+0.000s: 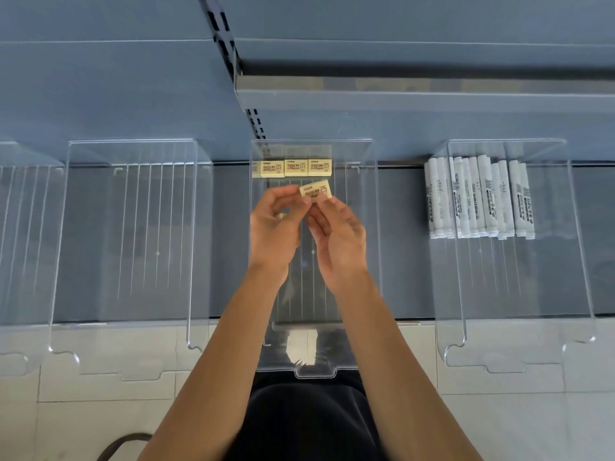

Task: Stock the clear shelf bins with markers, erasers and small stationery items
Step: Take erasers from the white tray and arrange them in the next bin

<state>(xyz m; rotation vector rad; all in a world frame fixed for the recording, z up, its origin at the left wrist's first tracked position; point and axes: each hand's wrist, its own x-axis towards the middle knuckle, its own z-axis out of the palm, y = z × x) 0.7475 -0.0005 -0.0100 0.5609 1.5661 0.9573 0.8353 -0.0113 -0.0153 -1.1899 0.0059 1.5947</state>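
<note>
A cream eraser [316,191] with red print is pinched between the fingertips of my left hand [276,227] and my right hand [339,237], held slightly tilted above the middle clear bin [372,227]. Three like erasers [296,168] stand in a row against that bin's back wall. A hint of another cream piece shows inside my left palm, mostly hidden. The right clear bin [579,261] holds several white markers [479,197] lying side by side near its back.
An empty clear bin [83,227] sits left of the middle one, and part of another [20,227] lies at the far left edge. A blue shelf [399,98] overhangs above. Pale floor tiles [100,410] lie below the bins' front edges.
</note>
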